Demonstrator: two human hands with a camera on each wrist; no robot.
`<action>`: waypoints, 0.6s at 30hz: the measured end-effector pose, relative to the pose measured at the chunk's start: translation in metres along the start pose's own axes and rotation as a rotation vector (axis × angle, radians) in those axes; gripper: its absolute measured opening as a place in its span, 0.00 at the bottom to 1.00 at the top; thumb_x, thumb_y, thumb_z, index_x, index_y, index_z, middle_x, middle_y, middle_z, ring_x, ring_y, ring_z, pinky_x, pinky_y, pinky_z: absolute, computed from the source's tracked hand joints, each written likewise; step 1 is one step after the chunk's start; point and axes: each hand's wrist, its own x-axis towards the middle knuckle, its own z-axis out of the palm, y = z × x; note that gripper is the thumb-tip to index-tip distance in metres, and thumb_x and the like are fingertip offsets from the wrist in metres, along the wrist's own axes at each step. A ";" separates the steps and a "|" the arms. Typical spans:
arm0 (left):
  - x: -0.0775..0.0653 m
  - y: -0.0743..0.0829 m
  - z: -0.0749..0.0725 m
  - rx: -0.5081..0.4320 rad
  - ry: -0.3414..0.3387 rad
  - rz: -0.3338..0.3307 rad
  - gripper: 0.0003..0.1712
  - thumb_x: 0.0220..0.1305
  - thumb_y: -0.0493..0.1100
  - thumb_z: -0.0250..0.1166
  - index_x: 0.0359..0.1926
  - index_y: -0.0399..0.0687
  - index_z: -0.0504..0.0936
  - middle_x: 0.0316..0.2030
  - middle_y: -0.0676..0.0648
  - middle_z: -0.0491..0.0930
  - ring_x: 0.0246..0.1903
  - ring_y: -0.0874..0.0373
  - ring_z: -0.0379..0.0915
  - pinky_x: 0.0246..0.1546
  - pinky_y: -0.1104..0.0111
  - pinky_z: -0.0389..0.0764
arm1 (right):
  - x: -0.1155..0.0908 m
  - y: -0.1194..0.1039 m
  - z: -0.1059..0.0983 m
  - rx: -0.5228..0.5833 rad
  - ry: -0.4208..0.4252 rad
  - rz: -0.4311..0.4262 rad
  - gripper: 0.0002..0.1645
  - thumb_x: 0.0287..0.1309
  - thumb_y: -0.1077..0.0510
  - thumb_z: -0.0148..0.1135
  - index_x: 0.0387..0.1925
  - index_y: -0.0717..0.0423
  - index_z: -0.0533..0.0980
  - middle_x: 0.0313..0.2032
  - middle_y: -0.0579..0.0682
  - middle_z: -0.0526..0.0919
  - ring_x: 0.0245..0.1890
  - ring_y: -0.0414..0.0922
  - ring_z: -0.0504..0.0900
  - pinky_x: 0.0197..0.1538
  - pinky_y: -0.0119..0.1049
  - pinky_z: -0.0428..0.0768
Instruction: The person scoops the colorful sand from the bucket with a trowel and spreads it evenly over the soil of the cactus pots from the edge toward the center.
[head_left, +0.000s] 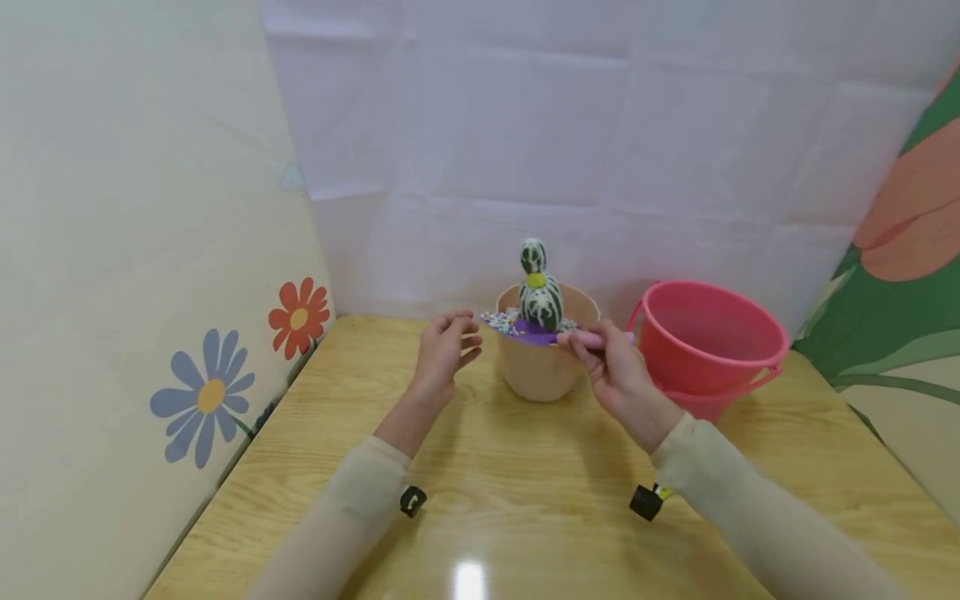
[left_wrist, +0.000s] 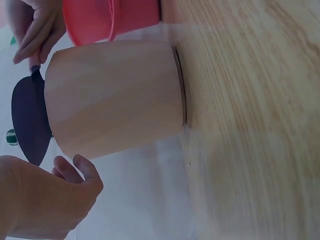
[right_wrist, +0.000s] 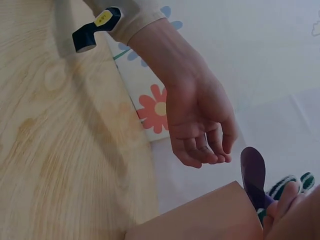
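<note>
My right hand [head_left: 621,379] grips the pink handle of a small trowel [head_left: 536,336], whose purple blade lies across the top of a beige flowerpot [head_left: 540,375]. Small multicoloured pebbles [head_left: 497,321] show at the blade's left end. Out of the pot rises a green-and-white striped cactus [head_left: 540,304] with a yellow band round its narrow middle. My left hand [head_left: 447,346] is beside the pot's left rim, close to the blade's tip, holding nothing, its fingers loosely bent. In the left wrist view, the blade's dark underside [left_wrist: 30,117] shows over the pot's rim.
A pink bucket [head_left: 708,367] with its handle hanging down stands right of the pot, behind my right hand. The wooden table [head_left: 525,500] ends at a white cloth [head_left: 465,125] behind and flower-painted walls [head_left: 210,396] at the sides.
</note>
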 end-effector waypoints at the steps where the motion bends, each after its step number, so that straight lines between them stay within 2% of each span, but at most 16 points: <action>1: 0.000 -0.001 0.000 -0.004 -0.002 -0.005 0.18 0.71 0.36 0.57 0.59 0.36 0.75 0.49 0.37 0.77 0.41 0.51 0.77 0.48 0.62 0.84 | 0.000 0.002 0.000 0.009 0.010 -0.002 0.15 0.72 0.68 0.47 0.35 0.71 0.79 0.23 0.65 0.84 0.28 0.53 0.89 0.39 0.28 0.84; 4: -0.001 -0.002 0.000 -0.013 -0.013 -0.016 0.20 0.71 0.36 0.56 0.61 0.35 0.74 0.51 0.36 0.76 0.42 0.50 0.77 0.50 0.61 0.84 | -0.002 0.008 0.002 0.018 0.036 -0.011 0.11 0.72 0.68 0.47 0.43 0.71 0.75 0.23 0.64 0.85 0.28 0.52 0.89 0.40 0.27 0.84; 8: 0.000 -0.003 0.001 -0.023 -0.023 -0.030 0.22 0.71 0.36 0.56 0.63 0.33 0.73 0.51 0.37 0.76 0.45 0.48 0.76 0.51 0.60 0.83 | -0.002 0.013 0.003 0.021 0.057 -0.013 0.11 0.73 0.67 0.47 0.52 0.68 0.70 0.22 0.63 0.84 0.26 0.50 0.89 0.41 0.26 0.84; 15: -0.003 0.000 0.004 -0.039 -0.031 -0.035 0.17 0.70 0.36 0.57 0.58 0.38 0.76 0.54 0.34 0.75 0.46 0.47 0.77 0.51 0.60 0.83 | -0.002 0.016 0.008 0.094 0.110 0.022 0.09 0.74 0.67 0.49 0.49 0.68 0.73 0.28 0.65 0.83 0.26 0.52 0.88 0.46 0.25 0.82; 18: -0.003 -0.001 0.003 -0.039 -0.033 -0.040 0.17 0.70 0.36 0.57 0.58 0.39 0.76 0.52 0.35 0.75 0.45 0.48 0.77 0.51 0.60 0.83 | -0.003 0.017 0.010 0.135 0.130 0.061 0.12 0.74 0.65 0.52 0.54 0.66 0.73 0.29 0.67 0.83 0.27 0.51 0.88 0.46 0.24 0.81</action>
